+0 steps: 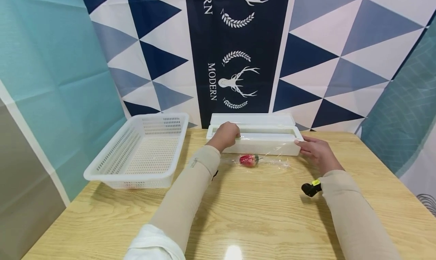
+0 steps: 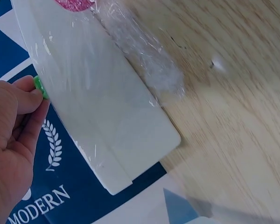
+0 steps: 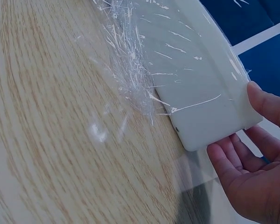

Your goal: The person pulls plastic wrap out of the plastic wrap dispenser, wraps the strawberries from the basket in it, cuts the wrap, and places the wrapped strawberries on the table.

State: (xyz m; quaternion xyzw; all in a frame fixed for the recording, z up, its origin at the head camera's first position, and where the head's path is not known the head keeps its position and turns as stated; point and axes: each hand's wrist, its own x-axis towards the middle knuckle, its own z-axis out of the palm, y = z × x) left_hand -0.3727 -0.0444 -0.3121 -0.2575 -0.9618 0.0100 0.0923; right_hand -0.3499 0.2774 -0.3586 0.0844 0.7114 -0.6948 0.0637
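A long white cling film dispenser (image 1: pixel 262 147) stands at the back of the table with its lid (image 1: pixel 252 119) raised. Between thumb and fingers, my left hand (image 1: pixel 227 134) pinches a small green slider (image 2: pixel 40 87) at the dispenser's upper edge. My right hand (image 1: pixel 316 150) holds the dispenser's right end, the thumb at its upper edge and fingers against the end. Clear cling film (image 1: pixel 277 162) hangs over the front and lies crumpled on the table. In front of the dispenser a red strawberry (image 1: pixel 248 160) with a green top lies in the film.
A white perforated plastic basket (image 1: pixel 134 176) stands on the left of the wooden table (image 1: pixel 259 210). Directly behind the dispenser hangs a patterned curtain (image 1: pixel 242 44). A black device with a yellow tag (image 1: pixel 311 188) sits at my right wrist.
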